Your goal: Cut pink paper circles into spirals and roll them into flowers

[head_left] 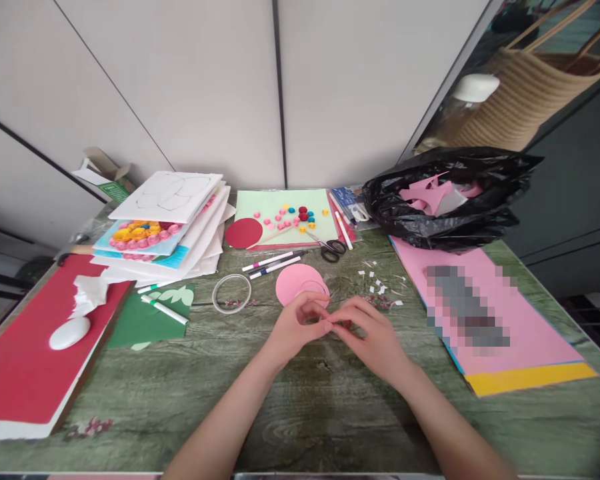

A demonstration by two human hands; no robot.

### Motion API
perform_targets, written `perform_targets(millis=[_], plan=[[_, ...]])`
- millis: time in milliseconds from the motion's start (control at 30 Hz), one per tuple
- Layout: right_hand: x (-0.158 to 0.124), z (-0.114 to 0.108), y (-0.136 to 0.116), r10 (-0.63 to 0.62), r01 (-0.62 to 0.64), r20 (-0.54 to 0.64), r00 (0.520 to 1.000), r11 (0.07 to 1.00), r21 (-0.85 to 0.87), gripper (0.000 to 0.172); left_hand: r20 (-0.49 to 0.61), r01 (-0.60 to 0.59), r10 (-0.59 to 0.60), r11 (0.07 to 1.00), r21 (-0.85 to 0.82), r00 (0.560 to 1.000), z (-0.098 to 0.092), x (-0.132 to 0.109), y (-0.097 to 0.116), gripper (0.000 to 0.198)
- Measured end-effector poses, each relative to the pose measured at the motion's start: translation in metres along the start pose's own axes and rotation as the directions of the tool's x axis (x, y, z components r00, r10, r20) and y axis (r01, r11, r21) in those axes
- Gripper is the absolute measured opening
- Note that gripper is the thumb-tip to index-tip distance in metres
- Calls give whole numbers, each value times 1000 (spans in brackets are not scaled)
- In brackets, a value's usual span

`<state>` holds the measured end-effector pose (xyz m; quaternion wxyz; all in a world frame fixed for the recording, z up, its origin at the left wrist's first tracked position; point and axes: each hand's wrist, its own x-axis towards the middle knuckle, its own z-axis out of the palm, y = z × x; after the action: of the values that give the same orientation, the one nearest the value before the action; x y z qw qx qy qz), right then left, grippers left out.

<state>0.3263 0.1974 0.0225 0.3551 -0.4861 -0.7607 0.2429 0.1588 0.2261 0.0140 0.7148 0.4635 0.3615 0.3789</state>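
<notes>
- the left hand (pixel 295 327) and right hand (pixel 373 337) meet fingertip to fingertip over the middle of the table (pixel 300 413), forearms coming in from the near edge.
- both hands are mostly closed, with fingers curled and thumb and forefinger pinched together. a small pink piece (pixel 337 325) shows where the tips touch, and each hand seems to have an end of it. it is too small to tell its shape.
- that piece sits right at the seam between the hands, a little closer to the right hand's side. what shows of it runs left to right, from one pinch to the other.
- the pink paper circle (pixel 300 283) lies flat just beyond the hands, its near edge tucked behind the left fingers. the left hand is the nearer one.
- a clear tape ring (pixel 231 293) is farther left of the circle, and white scraps (pixel 377 285) are scattered beyond the right hand.
- scissors (pixel 333 249) and pens (pixel 270 262) lie farther back, well apart from both hands.
</notes>
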Motion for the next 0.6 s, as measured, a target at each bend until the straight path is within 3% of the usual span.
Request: perform_targets(millis=[333,600], plan=[[0,0,1,-45,44,84,995,999,12,25,27,16,-15,999,-37,1000,1,-1,0,40],[-1,1,1,6,-7,18,1000,1000,29,13,46,28,-25,996,-81,999,-2,-3,5,34]])
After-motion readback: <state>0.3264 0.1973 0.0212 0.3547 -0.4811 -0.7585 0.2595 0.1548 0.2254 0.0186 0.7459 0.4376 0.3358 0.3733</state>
